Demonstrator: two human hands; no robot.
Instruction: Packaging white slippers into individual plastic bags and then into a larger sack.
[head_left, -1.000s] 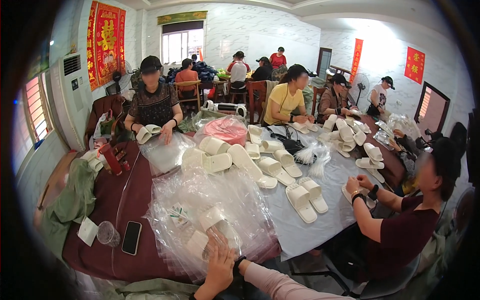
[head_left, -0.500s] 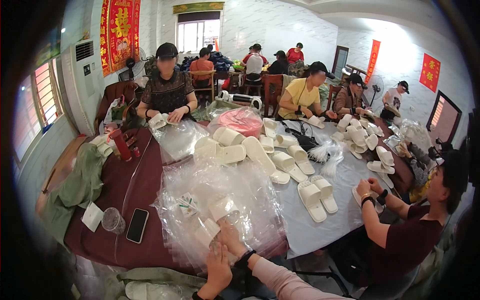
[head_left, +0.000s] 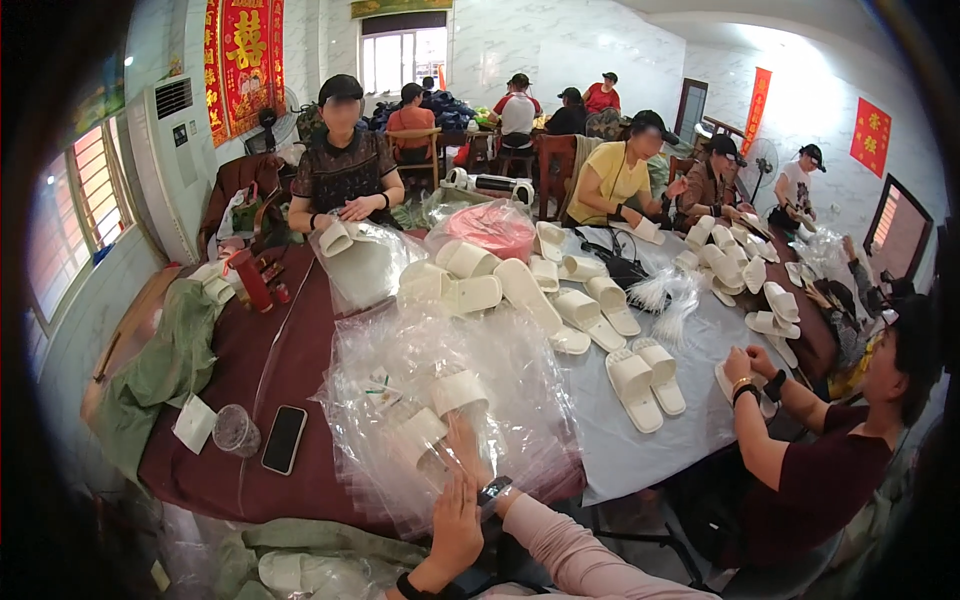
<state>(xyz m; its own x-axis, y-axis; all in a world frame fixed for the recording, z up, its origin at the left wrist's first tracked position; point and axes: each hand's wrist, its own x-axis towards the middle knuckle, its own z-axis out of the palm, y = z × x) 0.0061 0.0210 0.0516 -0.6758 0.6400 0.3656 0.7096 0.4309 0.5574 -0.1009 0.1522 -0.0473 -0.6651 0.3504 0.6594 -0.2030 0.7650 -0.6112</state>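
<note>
A pair of white slippers, one slipper point(head_left: 460, 391) ahead of the other slipper point(head_left: 421, 437), lies under clear film on a spread of clear plastic bags point(head_left: 370, 345). My right hand point(head_left: 467, 447) reaches forward under the film, its fingers closed at the slippers and partly hidden by glare. Beside its wrist, at the near edge of the film, my left hand point(head_left: 457, 522) is upright with fingers together, gripping the edge of a plastic bag. A small white packet with green marks point(head_left: 381, 391) shows through the film left of the slippers.
More white slippers point(head_left: 635, 385) are heaped beyond the bags and to the right, near a pink bundle point(head_left: 490, 232). At left are a phone point(head_left: 285, 440), a clear cup point(head_left: 236, 431) and a red bottle point(head_left: 249, 280). Co-workers sit around the table, one close at right point(head_left: 800, 480).
My right hand and the slippers have slid farther forward under the film. The left hand stays at its near edge. Across the table, a co-worker now has a bag with slippers tilted up.
</note>
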